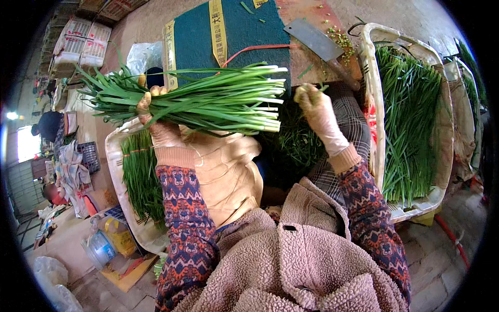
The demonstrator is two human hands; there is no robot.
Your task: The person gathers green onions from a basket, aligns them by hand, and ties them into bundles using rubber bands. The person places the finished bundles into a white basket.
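Note:
My left hand (156,117) grips a thick bunch of flat green leaves, probably garlic chives (218,97), near its leafy end. The bunch lies level in the air, its pale cut ends pointing right. My right hand (314,105) is to the right of those ends, fingers curled together around a small greenish scrap. Behind the bunch, a dark green mat (249,35) with yellow printed tape covers part of a board. A cleaver (315,39) rests on the board's reddish right part, beside chopped green bits (345,46). Loose green trimmings (296,140) lie below, between my hands.
A white plastic crate (380,117) of green leaves (409,128) stands at the right. Another crate (117,187) with banded bunches is at the left, near a plastic jug (99,249). A red hose (452,238) runs along the floor. Stacked boxes (82,46) and a distant person (56,195) are at the far left.

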